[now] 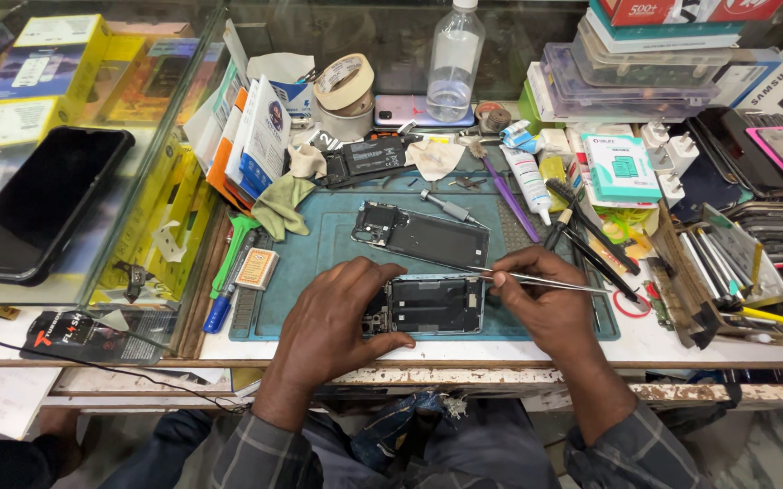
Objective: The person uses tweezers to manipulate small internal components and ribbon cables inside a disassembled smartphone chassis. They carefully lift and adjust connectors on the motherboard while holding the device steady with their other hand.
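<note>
A person's left hand (332, 317) curls around the left end of an opened smartphone (432, 305), thumb under its near edge and fingers over the top, pinning it to a teal work mat (319, 263) on a crowded repair bench. The right hand (541, 303) is closed around a pair of metal tweezers (536, 280), whose thin tips run leftward along the phone's upper edge toward 9 o'clock.

Seen from the head camera, the phone lies at the near centre of the mat, its dark internals facing up. Just beyond it, toward 12 o'clock, rests a detached dark back panel (420, 235), apart from the phone. A small screwdriver (447, 207) lies at 1 o'clock from that panel. A purple-handled tool (505, 193) and a white tube (529, 181) lie near the mat's far right corner. At 11 o'clock of the mat a green cloth (280, 206) is crumpled beside a roll of masking tape (344, 83). A clear plastic bottle (454, 62) stands at the far edge, at 12 o'clock. At 9 o'clock, a black phone (38, 204) lies screen-up on a glass display case (151, 136). At 3 o'clock a tray of tools (735, 272) crowds the right side of the bench.
</note>
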